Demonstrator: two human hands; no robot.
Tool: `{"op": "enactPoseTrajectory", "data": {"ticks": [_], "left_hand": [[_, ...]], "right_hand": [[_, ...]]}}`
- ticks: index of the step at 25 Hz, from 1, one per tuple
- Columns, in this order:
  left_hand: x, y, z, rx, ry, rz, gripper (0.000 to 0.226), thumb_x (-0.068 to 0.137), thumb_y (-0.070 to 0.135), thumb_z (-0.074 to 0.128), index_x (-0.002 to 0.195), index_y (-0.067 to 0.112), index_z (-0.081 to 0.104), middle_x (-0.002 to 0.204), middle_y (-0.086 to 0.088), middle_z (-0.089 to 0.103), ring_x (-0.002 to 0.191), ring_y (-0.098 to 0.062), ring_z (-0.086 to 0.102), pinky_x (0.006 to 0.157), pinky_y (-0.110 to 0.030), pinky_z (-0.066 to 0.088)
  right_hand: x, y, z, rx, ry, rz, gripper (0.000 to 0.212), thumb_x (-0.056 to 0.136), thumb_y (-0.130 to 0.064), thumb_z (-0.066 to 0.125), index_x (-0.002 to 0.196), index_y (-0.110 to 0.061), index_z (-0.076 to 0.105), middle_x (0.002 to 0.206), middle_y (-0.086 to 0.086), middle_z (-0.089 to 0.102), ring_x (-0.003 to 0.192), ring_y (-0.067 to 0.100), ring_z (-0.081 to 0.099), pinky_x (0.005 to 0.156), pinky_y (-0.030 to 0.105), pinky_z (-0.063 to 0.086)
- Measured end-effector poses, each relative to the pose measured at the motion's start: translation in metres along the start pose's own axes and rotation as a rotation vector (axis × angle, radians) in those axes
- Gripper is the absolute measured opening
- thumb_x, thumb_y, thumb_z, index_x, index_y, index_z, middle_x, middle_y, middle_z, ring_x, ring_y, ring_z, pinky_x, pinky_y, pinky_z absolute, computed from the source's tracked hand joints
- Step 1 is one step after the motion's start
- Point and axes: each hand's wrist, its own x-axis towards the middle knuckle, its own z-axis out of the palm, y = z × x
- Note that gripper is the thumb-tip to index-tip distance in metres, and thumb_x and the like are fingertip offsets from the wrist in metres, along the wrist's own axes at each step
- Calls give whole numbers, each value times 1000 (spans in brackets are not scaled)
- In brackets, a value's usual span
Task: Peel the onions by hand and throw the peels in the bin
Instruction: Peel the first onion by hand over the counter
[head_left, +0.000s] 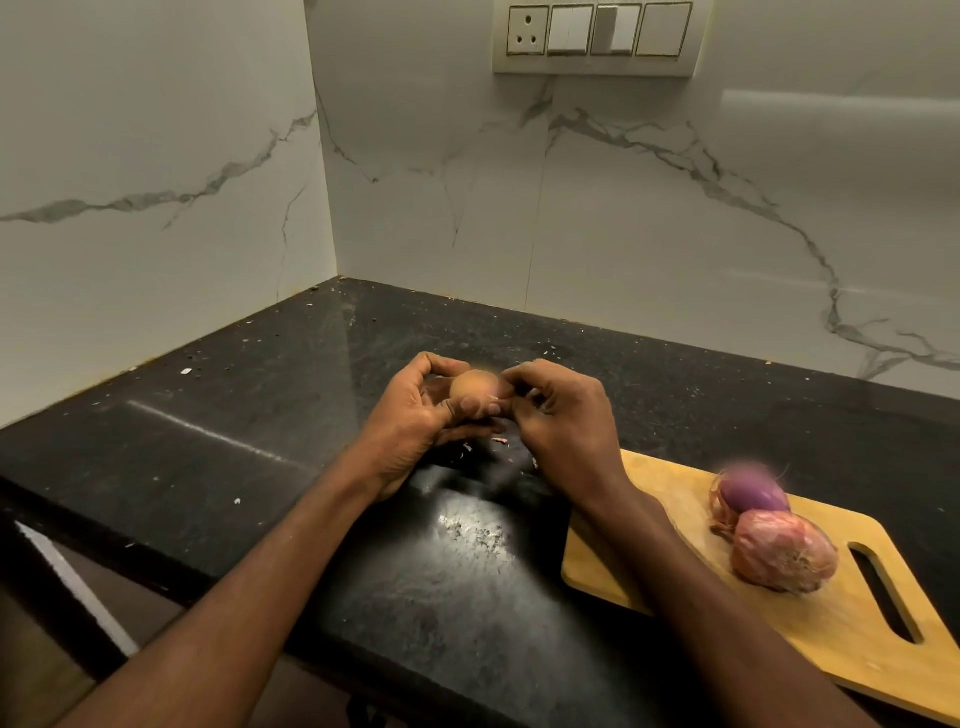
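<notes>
We clamp the onion (475, 392) in our left hand (415, 415) while our right hand (558, 415) pinches skin beside that grip, risking peel scattering onto the countertop (260, 415)

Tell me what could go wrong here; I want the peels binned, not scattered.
Bits of peel already lie on the counter under the hands, and no bin is in view, so more may scatter. The unpeeled onion and the peeled onion sit loose on the cutting board and could roll.
</notes>
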Motion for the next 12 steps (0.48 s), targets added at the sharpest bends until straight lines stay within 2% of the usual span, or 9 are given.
{"op": "enactPoseTrajectory", "data": {"ticks": [3, 6, 9, 12], "left_hand": [[2, 0, -2, -61, 10, -25, 48, 91, -4, 69, 134, 2, 47, 127, -26, 66, 102, -48, 73, 89, -53, 61], [3, 1, -3, -48, -42, -26, 47, 92, -6, 67, 137, 1, 55, 129, -26, 66, 110, -44, 71, 93, -52, 60], [-1, 4, 1, -31, -61, -33, 44, 90, -8, 67, 132, -1, 59, 127, -28, 66, 111, -38, 72, 87, -45, 63], [-3, 6, 2, -16, -51, -39, 45, 90, -10, 67, 133, -3, 55, 122, -23, 68, 108, -33, 73, 80, -39, 65]], "right_hand": [[4, 4, -2, 62, 62, 37, 18, 90, -7, 77, 99, -21, 78, 95, -11, 75, 87, 5, 71, 75, 38, 62], [3, 0, -4, 12, 64, 9, 22, 89, -12, 80, 109, -22, 79, 102, -11, 77, 89, 2, 70, 77, 33, 62], [1, -5, -4, -64, 16, -39, 19, 88, -16, 81, 105, -25, 81, 98, -14, 75, 84, 3, 68, 72, 32, 61], [1, -7, -2, -116, -7, -51, 12, 89, -17, 77, 99, -24, 78, 93, -12, 69, 79, 7, 63, 67, 37, 59]]}}
